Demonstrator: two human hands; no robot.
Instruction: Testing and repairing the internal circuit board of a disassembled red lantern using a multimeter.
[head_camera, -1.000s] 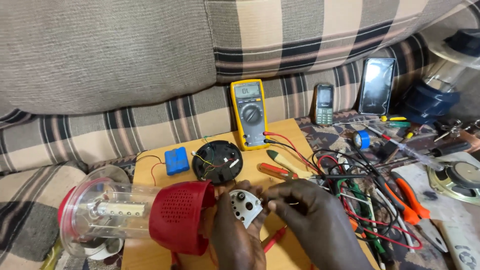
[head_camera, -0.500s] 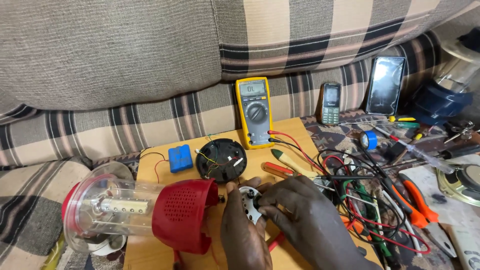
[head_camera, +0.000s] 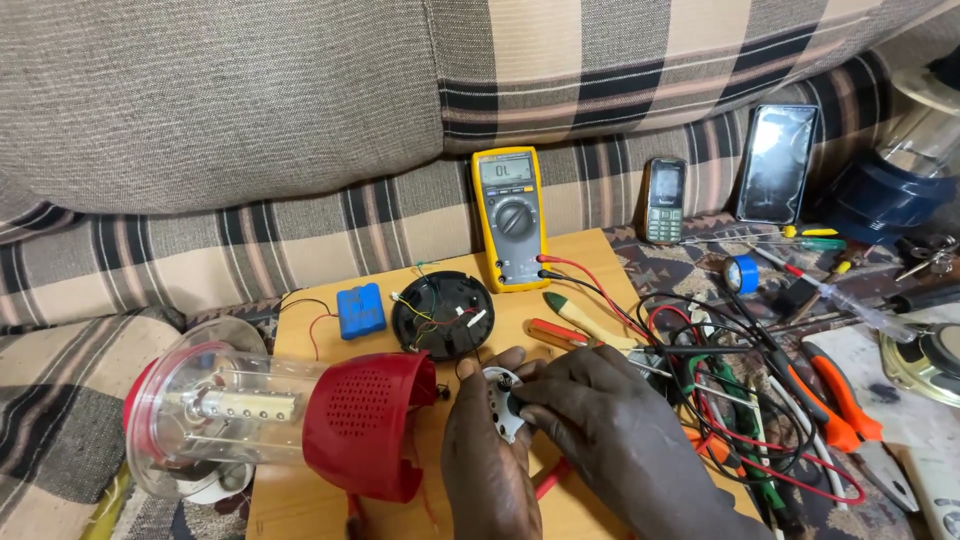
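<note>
— How do the hands sit?
— Left hand and right hand press side by side, backs upward.
— And the fingers?
— Curled inward, tips meeting in a shared pinching grip; both forearms run off the lower edge.

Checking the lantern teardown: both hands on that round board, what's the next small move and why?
Probably tilt the board face-up toward the meter. Both the left hand and right hand pinch it, and fingers cover much of it. The meter is on, its leads running nearby, so a clear face would likely help probing.
</note>
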